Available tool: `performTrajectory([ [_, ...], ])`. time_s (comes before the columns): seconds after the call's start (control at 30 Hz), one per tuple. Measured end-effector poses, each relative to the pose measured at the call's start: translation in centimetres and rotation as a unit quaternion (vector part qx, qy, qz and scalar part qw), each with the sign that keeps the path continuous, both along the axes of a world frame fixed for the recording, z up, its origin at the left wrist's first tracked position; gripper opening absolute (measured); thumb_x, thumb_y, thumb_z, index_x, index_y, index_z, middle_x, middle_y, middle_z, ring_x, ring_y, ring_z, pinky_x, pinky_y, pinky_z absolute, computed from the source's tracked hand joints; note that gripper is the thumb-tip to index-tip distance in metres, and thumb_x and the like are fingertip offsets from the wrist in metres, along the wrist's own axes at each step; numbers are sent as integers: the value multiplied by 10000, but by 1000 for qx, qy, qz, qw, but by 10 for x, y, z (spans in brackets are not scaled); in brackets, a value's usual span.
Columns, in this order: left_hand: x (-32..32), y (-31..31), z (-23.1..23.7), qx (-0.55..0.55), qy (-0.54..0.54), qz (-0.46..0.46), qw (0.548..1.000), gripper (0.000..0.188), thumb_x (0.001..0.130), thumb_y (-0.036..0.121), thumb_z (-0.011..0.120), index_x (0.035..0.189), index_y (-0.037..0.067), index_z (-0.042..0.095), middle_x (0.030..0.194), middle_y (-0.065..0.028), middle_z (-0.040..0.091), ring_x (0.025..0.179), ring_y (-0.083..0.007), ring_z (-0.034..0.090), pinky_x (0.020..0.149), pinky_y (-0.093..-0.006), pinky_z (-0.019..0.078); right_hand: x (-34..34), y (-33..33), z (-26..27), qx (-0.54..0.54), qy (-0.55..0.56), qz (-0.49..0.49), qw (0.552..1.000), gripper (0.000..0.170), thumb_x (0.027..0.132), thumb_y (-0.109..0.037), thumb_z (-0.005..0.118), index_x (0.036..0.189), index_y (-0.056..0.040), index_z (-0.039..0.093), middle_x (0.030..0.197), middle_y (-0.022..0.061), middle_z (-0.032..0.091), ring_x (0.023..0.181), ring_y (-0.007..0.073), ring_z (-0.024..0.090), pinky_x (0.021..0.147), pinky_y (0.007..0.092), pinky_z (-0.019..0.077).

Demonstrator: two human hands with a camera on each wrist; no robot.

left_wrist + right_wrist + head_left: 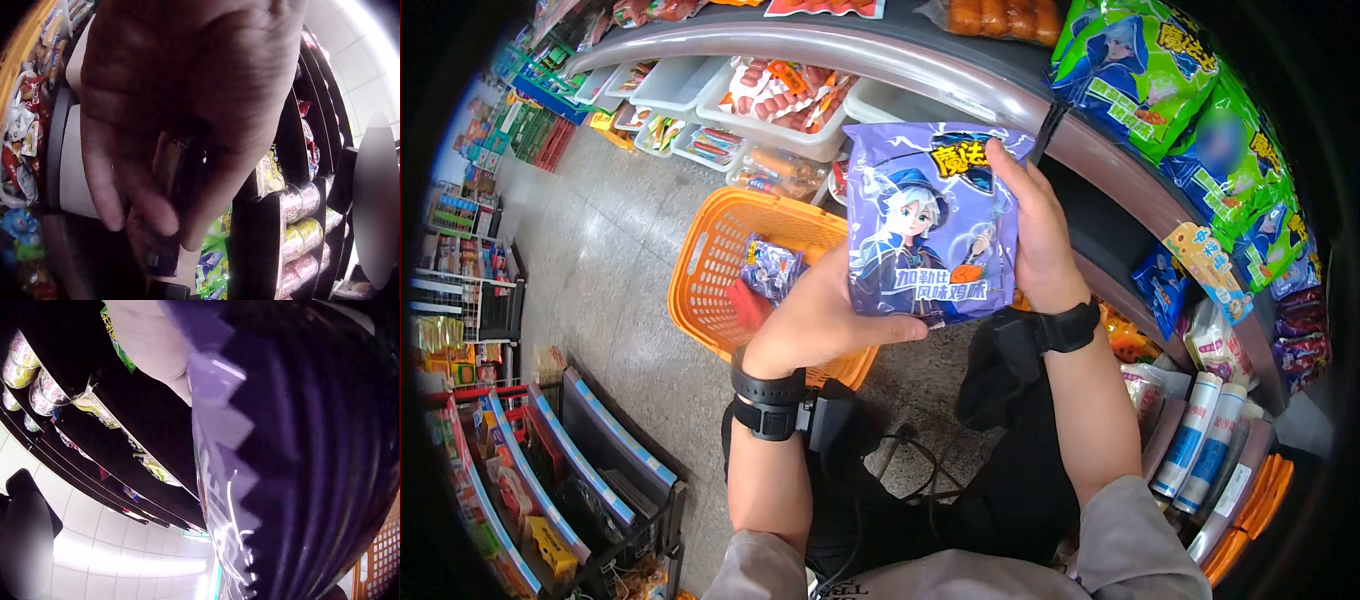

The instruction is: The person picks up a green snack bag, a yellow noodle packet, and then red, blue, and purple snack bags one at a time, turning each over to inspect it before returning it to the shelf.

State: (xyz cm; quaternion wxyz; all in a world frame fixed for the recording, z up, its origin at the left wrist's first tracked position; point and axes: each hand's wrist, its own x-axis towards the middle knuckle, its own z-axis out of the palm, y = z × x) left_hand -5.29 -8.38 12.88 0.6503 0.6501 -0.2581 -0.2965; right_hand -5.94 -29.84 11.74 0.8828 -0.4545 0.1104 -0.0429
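Observation:
A purple snack bag (930, 225) with a cartoon figure in a pointed hat is held upright, front towards me in the head view. My left hand (815, 310) grips its lower left side, thumb lying across the bottom front. On the opposite side my right hand (1042, 240) pinches the edge, thumb on the printed front near the top corner. The right wrist view shows the bag's zigzag-cut seal (300, 462) up close, beside part of the right hand (147, 340). Dark in the left wrist view, the left hand (194, 69) hides most of the bag.
An orange basket (692, 265) on the floor, behind the left hand, contains another purple bag (772, 268) and something red (747, 303). Green snack bags (1140, 85) line the right shelf. Plastic tubs (825, 140) of sausages stand ahead; low racks (615, 450) stand at left.

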Motion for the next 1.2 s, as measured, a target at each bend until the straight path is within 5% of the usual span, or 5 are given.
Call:
performTrajectory([
  [0.07, 1, 1, 2, 12, -15, -6, 1000, 630, 684, -63, 793, 1233, 2, 490, 1082, -64, 623, 928, -149, 628, 832, -300, 513, 0, 2, 1, 9, 2, -6, 1000, 271, 919, -273, 606, 1077, -53, 621, 992, 35, 661, 871, 109, 634, 784, 246, 491],
  [0.13, 1, 1, 6, 37, 87, -26, 995, 671, 674, -40, 799, 1263, 2, 481, 1132, -52, 606, 1027, -128, 562, 909, -297, 458, -2, 0, -1, 4, 4, -9, 1000, 286, 904, -292, 626, 1068, -58, 625, 984, 36, 664, 854, 106, 635, 767, 242, 489],
  [0.57, -2, -2, 6, 8, 27, 98, 995, 624, 667, -63, 797, 1208, 2, 492, 1086, -55, 623, 980, -142, 615, 863, -292, 505, -6, 3, 8, 3, -32, 102, 994, 407, 872, -307, 670, 1142, -14, 588, 1035, 61, 657, 909, 111, 637, 809, 252, 500],
  [1.2, 0, -4, 4, 51, -1, 70, 996, 674, 637, -7, 838, 1214, 6, 490, 1104, -49, 609, 986, -131, 592, 883, -296, 483, -6, 6, 6, 10, -22, 106, 994, 354, 894, -279, 638, 1106, 3, 606, 1007, 71, 668, 882, 117, 646, 785, 253, 507],
])
